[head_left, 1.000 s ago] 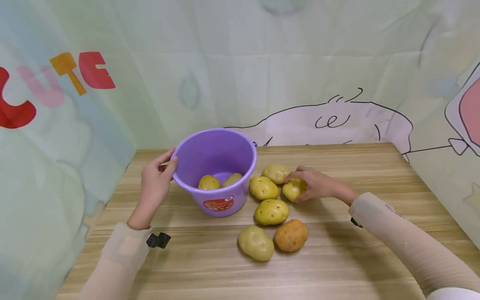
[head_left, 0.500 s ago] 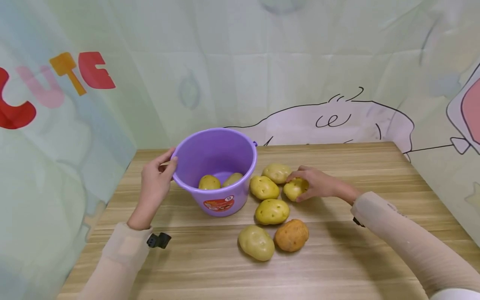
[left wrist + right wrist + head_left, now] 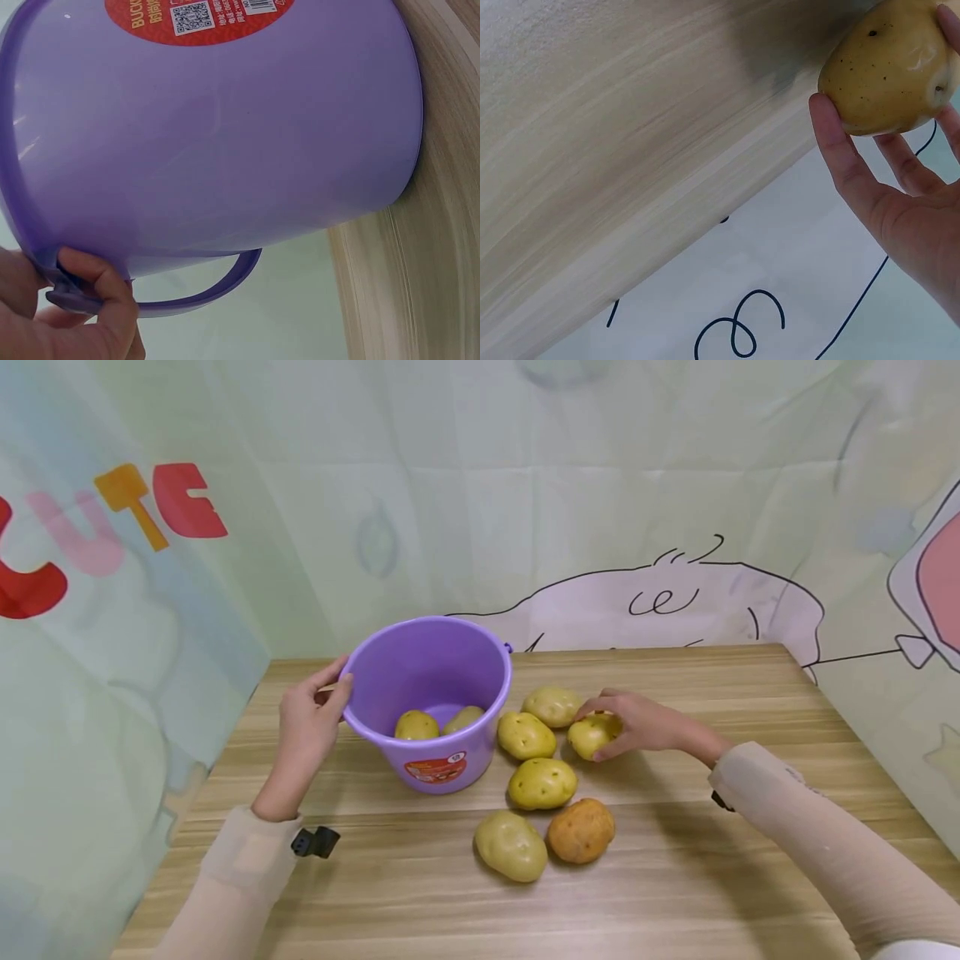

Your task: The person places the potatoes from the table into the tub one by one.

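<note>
My left hand (image 3: 307, 722) grips the rim of a purple bucket (image 3: 427, 656), its fingers curled round the edge by the handle's joint in the left wrist view. The bucket leans slightly toward me, and two potatoes (image 3: 417, 725) show at its bottom. To the right of the bucket my right hand (image 3: 647, 725) holds a yellow potato (image 3: 591, 737) between thumb and fingers. In the right wrist view the potato (image 3: 889, 71) sits against the fingertips, with its shadow on the wood beside it.
Several loose potatoes lie right of the bucket: a pale one (image 3: 552, 706), yellow ones (image 3: 527, 736) and, nearer me, a large pale one (image 3: 512, 847) touching an orange-brown one (image 3: 581, 832). A printed curtain (image 3: 450, 527) hangs behind the wooden table (image 3: 375, 893).
My right hand, with the yellow potato in its grip, has shifted slightly to the right, away from the neighbouring potatoes. The left hand and the bucket stay as they were.
</note>
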Demonstrator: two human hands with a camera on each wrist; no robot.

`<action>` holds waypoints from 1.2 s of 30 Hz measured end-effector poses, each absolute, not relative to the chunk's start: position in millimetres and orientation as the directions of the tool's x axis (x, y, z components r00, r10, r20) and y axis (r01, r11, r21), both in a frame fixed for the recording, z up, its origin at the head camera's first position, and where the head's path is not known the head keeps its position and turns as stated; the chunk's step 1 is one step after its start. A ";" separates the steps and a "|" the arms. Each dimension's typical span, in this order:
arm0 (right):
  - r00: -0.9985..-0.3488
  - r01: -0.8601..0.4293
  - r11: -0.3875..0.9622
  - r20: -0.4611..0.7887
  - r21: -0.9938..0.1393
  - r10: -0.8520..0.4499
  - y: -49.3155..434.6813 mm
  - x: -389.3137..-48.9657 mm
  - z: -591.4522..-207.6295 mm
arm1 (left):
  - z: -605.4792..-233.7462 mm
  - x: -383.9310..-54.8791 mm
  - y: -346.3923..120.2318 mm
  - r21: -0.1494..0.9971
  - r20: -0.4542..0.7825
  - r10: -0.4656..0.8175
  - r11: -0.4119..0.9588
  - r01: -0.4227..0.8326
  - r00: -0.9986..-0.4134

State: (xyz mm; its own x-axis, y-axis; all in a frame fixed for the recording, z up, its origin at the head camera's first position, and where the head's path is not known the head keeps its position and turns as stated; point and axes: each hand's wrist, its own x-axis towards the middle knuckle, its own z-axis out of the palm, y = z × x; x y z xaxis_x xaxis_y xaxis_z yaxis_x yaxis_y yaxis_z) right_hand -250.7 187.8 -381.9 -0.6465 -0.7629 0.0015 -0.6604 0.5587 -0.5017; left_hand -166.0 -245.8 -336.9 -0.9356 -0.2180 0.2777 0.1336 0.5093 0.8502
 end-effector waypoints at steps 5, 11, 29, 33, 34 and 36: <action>-0.656 -0.647 0.575 -0.017 -0.501 -0.754 188.1 -250.5 -375.5 | -336.9 -166.1 -246.1 0.854 0.278 -0.217 0.503 0.137 -0.936; -0.661 -0.655 0.576 0.002 -0.489 -0.751 188.9 -251.5 -368.4 | -336.4 -164.5 -246.8 0.850 0.283 -0.203 0.505 0.147 -0.937; -0.680 -0.657 0.572 0.056 -0.491 -0.731 192.1 -253.5 -332.7 | -337.0 -165.3 -246.5 0.850 0.285 -0.205 0.505 0.148 -0.936; -0.671 -0.671 0.564 0.071 -0.482 -0.738 191.6 -252.8 -325.1 | -336.7 -165.3 -246.3 0.853 0.282 -0.206 0.501 0.147 -0.937; -0.671 -0.671 0.563 0.073 -0.482 -0.738 191.5 -252.9 -323.6 | -336.7 -165.3 -246.3 0.853 0.283 -0.205 0.501 0.148 -0.937; -0.670 -0.674 0.561 0.078 -0.481 -0.738 191.2 -253.1 -320.3 | -336.8 -165.5 -246.3 0.854 0.283 -0.205 0.498 0.150 -0.937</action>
